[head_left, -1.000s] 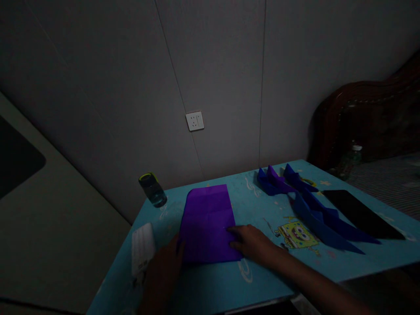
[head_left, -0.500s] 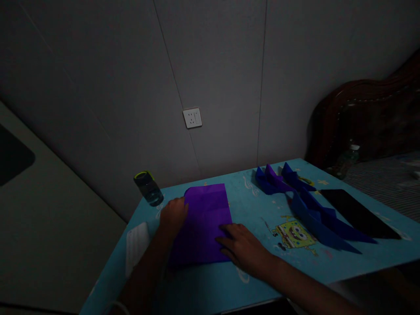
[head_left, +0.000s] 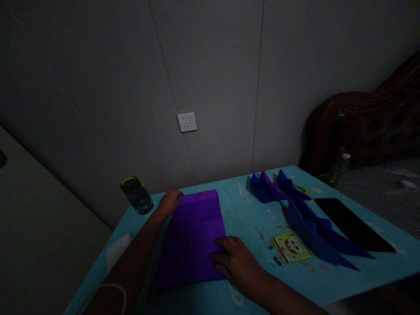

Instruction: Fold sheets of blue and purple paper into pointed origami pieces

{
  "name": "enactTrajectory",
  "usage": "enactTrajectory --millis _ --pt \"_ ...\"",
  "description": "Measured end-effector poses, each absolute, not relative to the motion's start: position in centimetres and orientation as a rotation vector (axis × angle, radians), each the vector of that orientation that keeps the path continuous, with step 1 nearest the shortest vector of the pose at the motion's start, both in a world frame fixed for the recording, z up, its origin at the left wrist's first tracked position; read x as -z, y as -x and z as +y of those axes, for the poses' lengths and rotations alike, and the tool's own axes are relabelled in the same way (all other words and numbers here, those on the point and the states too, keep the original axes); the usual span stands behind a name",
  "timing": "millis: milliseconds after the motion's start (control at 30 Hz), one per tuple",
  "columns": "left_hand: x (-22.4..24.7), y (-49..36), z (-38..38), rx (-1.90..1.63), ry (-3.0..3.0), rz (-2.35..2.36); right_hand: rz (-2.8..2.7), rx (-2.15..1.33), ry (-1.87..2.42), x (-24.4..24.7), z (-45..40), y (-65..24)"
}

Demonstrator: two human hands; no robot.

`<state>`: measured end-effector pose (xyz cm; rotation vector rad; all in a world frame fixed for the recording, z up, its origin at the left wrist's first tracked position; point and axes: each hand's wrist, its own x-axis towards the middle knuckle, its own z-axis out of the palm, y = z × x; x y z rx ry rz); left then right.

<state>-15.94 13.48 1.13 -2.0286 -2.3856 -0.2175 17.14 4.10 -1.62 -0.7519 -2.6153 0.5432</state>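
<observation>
A folded sheet of purple paper point(head_left: 197, 232) lies on the table in front of me. My left hand point(head_left: 169, 202) is at its far left corner, fingers bent and pressed together over the edge. On the paper's right edge, towards the near end, my right hand point(head_left: 234, 260) rests with its fingers spread. Folded paper boats stand at the right: a large blue one point(head_left: 316, 236), and a smaller purple and blue one point(head_left: 265, 188) behind it. The dim light hides fine detail.
A water bottle point(head_left: 138, 195) stands at the table's far left. Beside my left forearm lies a white pleated item point(head_left: 117, 251). A flat black rectangle point(head_left: 354, 225) lies right of the boats on the blue patterned table point(head_left: 249, 227). Behind is a wall with a socket point(head_left: 187, 121).
My left hand has moved up to the paper's far left corner, and the curled far edge now lies flatter. My right hand stays at the right edge. The view has shifted slightly.
</observation>
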Motion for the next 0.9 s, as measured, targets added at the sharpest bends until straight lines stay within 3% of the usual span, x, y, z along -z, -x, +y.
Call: enactTrajectory --millis 900 --pt "-0.2 15.2 12.1 0.209 1.805 -2.414 -2.583 -0.539 0.748 1.7 3.8 -17.1"
